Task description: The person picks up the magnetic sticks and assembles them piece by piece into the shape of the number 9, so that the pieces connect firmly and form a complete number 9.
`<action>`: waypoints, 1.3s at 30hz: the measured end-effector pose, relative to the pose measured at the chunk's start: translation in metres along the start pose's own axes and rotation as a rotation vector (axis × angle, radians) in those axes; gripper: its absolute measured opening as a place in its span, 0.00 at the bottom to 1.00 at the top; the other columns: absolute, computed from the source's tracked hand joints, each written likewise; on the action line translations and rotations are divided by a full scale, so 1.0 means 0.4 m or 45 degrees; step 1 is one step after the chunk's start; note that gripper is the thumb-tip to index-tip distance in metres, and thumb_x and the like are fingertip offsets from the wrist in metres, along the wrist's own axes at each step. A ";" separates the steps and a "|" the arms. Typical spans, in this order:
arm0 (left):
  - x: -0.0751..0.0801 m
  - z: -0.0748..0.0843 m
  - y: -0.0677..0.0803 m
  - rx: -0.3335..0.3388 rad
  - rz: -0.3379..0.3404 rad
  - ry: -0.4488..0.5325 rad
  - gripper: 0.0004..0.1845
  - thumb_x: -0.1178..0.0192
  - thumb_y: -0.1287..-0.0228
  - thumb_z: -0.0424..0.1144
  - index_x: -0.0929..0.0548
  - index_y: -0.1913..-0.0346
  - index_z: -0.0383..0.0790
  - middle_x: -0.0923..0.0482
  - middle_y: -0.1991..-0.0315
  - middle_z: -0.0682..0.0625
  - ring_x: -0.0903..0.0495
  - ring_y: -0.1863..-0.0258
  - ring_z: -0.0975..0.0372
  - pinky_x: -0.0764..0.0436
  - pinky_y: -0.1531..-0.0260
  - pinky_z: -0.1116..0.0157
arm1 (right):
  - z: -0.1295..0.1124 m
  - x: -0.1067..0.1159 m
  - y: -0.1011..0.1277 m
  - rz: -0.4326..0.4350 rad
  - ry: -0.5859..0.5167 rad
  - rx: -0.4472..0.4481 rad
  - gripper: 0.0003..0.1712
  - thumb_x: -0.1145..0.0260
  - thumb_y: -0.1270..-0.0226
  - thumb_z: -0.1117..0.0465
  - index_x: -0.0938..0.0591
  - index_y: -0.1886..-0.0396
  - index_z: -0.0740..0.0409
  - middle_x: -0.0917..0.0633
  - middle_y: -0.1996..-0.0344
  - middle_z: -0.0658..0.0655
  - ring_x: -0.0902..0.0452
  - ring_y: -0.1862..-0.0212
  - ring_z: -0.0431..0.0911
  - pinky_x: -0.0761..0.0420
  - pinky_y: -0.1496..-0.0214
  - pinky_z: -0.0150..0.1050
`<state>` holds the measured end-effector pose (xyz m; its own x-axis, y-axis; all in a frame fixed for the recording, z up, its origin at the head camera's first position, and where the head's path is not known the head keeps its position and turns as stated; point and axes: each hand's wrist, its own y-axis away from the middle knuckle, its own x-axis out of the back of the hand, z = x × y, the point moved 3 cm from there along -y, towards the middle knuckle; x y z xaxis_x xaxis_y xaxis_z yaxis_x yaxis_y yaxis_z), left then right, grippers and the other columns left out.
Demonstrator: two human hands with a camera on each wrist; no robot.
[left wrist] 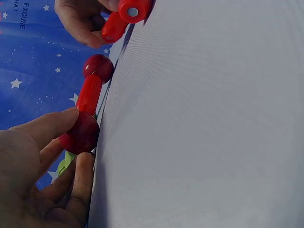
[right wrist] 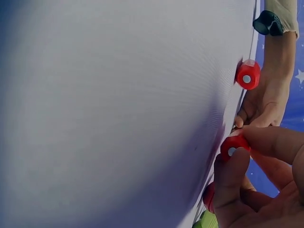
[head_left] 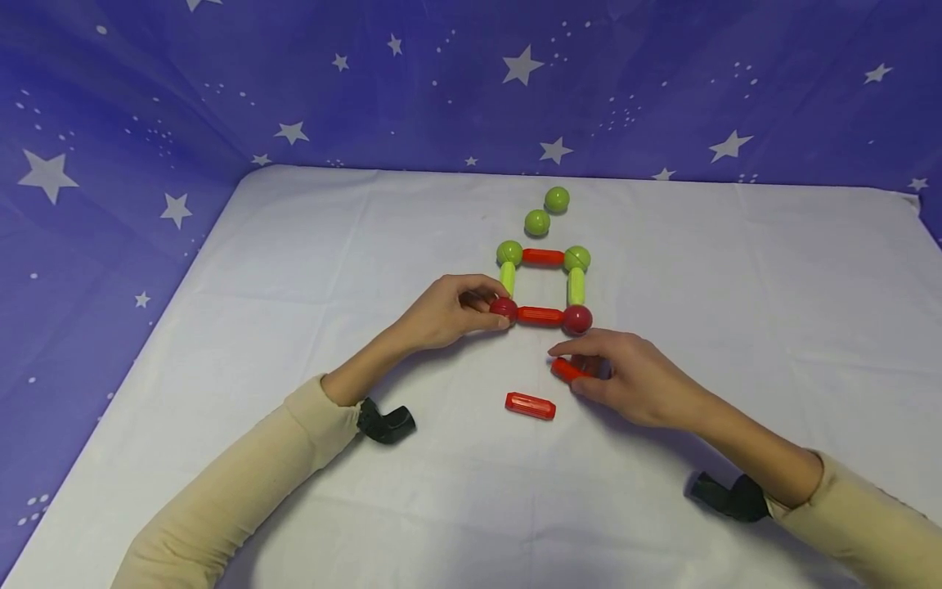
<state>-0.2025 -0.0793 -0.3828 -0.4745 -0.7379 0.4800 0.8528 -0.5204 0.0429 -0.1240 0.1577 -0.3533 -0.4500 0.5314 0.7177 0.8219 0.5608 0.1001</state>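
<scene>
A square of magnetic rods and balls lies on the table. Its far corners are green balls [head_left: 577,259], its near corners dark red balls [head_left: 577,319]. Red rods [head_left: 540,316] form the near and far sides, yellow-green rods [head_left: 576,287] the other two. My left hand [head_left: 445,312] holds the near-left red ball [left wrist: 80,134] between thumb and fingers. Just nearer than the right red ball, my right hand [head_left: 640,378] pinches a loose red rod [head_left: 567,370], apart from the square. A round silvery end shows on this red rod [right wrist: 232,147] in the right wrist view.
Another red rod [head_left: 531,406] lies on the white cloth [head_left: 331,237] nearer to me. Beyond the square sit two loose green balls [head_left: 537,222]. A purple star-patterned sheet [head_left: 412,90] hangs behind and at the left. Dark devices [head_left: 386,423] stick out at both cuffs.
</scene>
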 end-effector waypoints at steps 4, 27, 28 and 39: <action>0.000 0.003 0.001 0.001 0.001 0.002 0.17 0.28 0.42 0.39 0.16 0.51 0.41 0.19 0.63 0.51 0.22 0.62 0.58 0.24 0.59 0.63 | -0.002 0.005 0.001 0.029 -0.023 -0.012 0.22 0.28 0.41 0.70 0.16 0.45 0.57 0.17 0.60 0.49 0.27 0.66 0.44 0.24 0.68 0.36; -0.003 0.000 0.001 -0.001 0.023 -0.013 0.16 0.28 0.42 0.40 0.15 0.51 0.43 0.18 0.63 0.52 0.22 0.62 0.59 0.24 0.58 0.63 | 0.024 0.016 0.012 0.039 -0.138 -0.054 0.20 0.30 0.38 0.69 0.16 0.45 0.61 0.19 0.70 0.49 0.23 0.68 0.44 0.19 0.63 0.36; -0.003 -0.001 0.001 -0.001 0.022 -0.013 0.16 0.28 0.42 0.39 0.15 0.51 0.43 0.18 0.63 0.52 0.22 0.62 0.59 0.24 0.58 0.63 | 0.025 0.016 0.012 0.037 -0.142 -0.061 0.21 0.29 0.39 0.69 0.16 0.44 0.61 0.19 0.70 0.49 0.23 0.68 0.44 0.19 0.63 0.36; -0.003 0.000 -0.001 0.000 0.010 -0.007 0.16 0.28 0.42 0.39 0.15 0.51 0.42 0.18 0.64 0.52 0.22 0.62 0.59 0.24 0.59 0.63 | 0.031 0.016 0.009 -0.028 -0.175 -0.125 0.30 0.26 0.42 0.67 0.21 0.38 0.62 0.18 0.64 0.51 0.23 0.61 0.46 0.19 0.60 0.36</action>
<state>-0.2024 -0.0782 -0.3834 -0.4665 -0.7395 0.4853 0.8565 -0.5146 0.0393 -0.1284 0.1710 -0.3571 -0.5066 0.6052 0.6141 0.8383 0.5122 0.1868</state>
